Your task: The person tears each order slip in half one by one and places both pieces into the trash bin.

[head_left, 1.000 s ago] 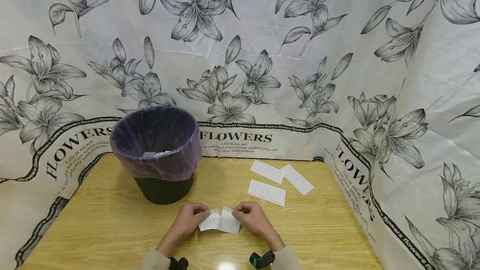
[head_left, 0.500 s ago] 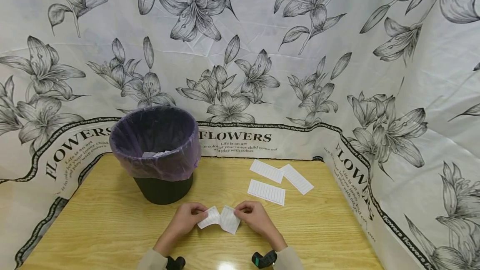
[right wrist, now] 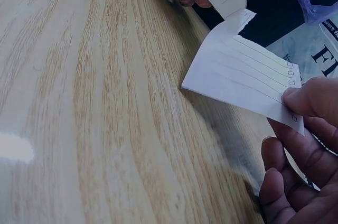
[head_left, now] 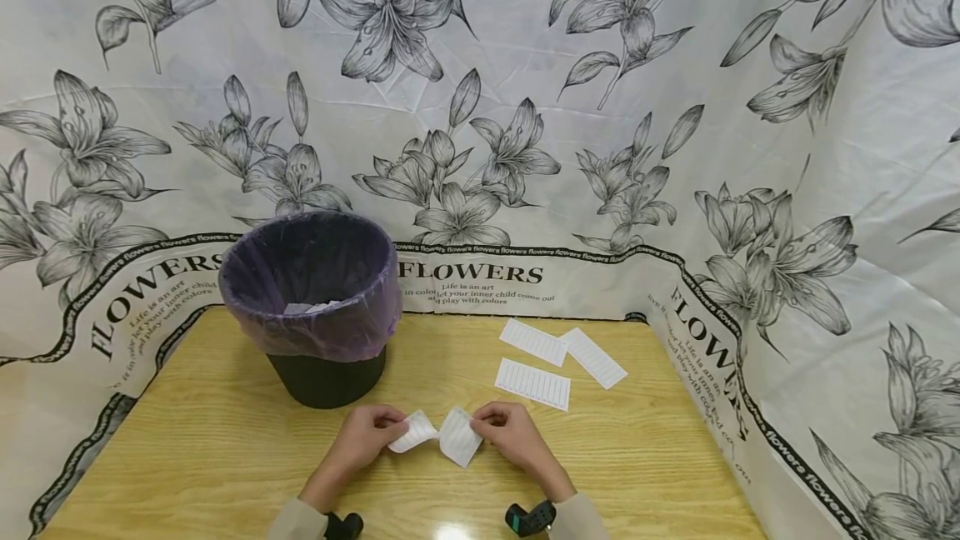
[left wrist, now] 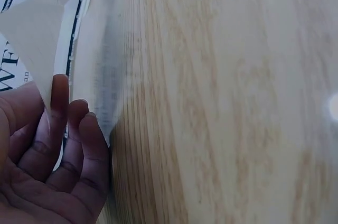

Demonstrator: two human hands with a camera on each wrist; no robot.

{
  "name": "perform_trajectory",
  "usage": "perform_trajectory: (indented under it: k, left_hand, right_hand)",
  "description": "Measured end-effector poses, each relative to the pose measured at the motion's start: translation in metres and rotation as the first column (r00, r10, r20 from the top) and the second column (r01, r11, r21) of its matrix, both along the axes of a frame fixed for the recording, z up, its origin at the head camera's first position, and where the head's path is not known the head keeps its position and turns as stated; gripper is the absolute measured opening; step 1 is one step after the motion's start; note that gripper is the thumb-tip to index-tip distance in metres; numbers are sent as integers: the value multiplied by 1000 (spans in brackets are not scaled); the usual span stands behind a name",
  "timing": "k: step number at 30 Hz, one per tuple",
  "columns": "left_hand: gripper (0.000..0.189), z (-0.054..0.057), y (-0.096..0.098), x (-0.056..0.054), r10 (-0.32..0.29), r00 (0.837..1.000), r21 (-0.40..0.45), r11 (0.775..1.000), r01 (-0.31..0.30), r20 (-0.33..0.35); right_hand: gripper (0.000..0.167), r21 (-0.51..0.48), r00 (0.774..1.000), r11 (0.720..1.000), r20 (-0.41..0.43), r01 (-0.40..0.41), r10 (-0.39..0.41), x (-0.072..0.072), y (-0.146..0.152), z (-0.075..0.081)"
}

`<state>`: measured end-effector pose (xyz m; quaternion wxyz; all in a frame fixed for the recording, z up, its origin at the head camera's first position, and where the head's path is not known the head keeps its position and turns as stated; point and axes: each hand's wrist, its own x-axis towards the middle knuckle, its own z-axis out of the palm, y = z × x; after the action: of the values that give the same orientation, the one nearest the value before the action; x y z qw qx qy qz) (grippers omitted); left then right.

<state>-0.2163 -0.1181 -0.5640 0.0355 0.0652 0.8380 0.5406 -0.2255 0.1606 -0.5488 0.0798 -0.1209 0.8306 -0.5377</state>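
Note:
A lined paper slip is partly torn down its middle, its two halves joined by a narrow strip in the right wrist view. My left hand pinches the left half, which curls and twists; the left wrist view shows its blank underside. The right half, printed with lines and small boxes, is pinched between the thumb and fingers of my right hand. Both hands work low over the wooden table, in front of the bin.
A black bin with a purple bag liner stands at the left, paper pieces inside it. Right of centre lie three lined slips, two of them touching. Flower-printed cloth encloses the table's back and sides.
My hands have moved slightly apart, the left one leftward. The tear has run further down the slip, and its halves have swung apart and twisted.

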Motion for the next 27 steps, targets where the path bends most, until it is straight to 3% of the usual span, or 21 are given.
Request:
perform_trajectory:
  k: [4, 7, 11, 18, 27]
  left_hand:
    - [16, 1, -2, 1, 13, 1000, -19, 1000, -13, 3]
    - [15, 2, -4, 1, 9, 1000, -25, 1000, -9, -17]
    - [12, 2, -7, 2, 12, 999, -43, 999, -14, -43]
    - [12, 1, -12, 2, 15, 998, -55, 998, -18, -66]
    - [11, 4, -14, 3, 56, 998, -59, 997, -57, -26]
  right_hand:
    - [16, -34, 1000, 999, 4, -19, 20, 5, 1, 14]
    - [15, -48, 1000, 999, 10, -17, 17, 3, 3, 9]
    - [16, -34, 1000, 999, 11, -3, 4, -7, 7, -11]
    - [19, -43, 1000, 999, 23, -12, 13, -8, 10, -10]
    - [20, -54, 1000, 998, 11, -13, 13, -5, 12, -8]
